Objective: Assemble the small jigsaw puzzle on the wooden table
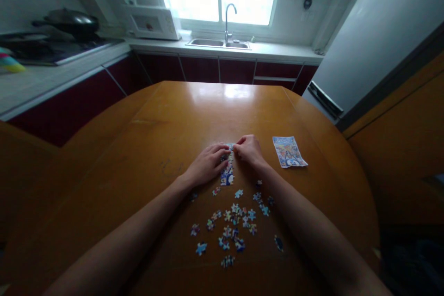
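A partly joined strip of jigsaw puzzle (227, 178) lies on the wooden table, running away from me between my hands. My left hand (210, 162) rests along its left side, fingers stretched out over the pieces. At the strip's far right corner, my right hand (249, 148) has thumb and fingertips pinched together; whatever is between them is too small and covered to make out. Nearer to me, several loose puzzle pieces (236, 215) are scattered between my forearms. The fingers hide part of the strip's middle and top.
A creased picture sheet (289, 152) lies right of my right hand. The round-ended wooden table (173, 115) reaches toward a counter with a sink (208, 43) and a microwave (152, 23). A wok (71, 21) sits on the stove at left; a fridge (374, 32) stands at right.
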`<state>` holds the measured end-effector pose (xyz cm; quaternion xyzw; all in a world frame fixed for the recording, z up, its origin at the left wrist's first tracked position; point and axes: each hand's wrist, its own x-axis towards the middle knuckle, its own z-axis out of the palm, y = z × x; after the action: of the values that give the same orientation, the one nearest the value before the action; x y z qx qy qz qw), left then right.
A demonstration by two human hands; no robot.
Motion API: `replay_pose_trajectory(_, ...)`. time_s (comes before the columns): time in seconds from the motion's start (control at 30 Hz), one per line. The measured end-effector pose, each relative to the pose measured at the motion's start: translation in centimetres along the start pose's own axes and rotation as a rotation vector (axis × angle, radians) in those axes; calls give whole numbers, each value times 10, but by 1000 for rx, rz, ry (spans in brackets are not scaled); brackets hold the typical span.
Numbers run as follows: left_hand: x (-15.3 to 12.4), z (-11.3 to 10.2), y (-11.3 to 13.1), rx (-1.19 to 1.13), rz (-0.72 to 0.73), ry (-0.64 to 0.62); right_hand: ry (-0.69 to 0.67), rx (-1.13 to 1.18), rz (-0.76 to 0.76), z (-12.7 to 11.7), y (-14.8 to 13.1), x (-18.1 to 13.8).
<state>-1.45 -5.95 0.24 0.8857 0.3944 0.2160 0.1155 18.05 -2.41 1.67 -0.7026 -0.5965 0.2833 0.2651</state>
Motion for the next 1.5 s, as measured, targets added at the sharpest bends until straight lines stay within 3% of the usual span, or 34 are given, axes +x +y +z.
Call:
replay_pose_trajectory(0.27,0,0,0,-10,2,1,-67,-201,0,-8,-12,3)
replay_pose_trajectory(0.53,0,1,-1,9,1,-10,-72,-209,-2,-9,-10,5)
replay_pose_trajectory(0.87,1,0,-1,-3,1,-7,-13,24,-177,-17,13,-2)
replay_pose_trajectory(1.07,1,-1,-2,-4,-1,-11,-79,-158,-330,-22,15,-28)
replay_pose_trajectory(1.5,2,-2,-5,2,2,-14,-110,-358,-384,-19,10,-31)
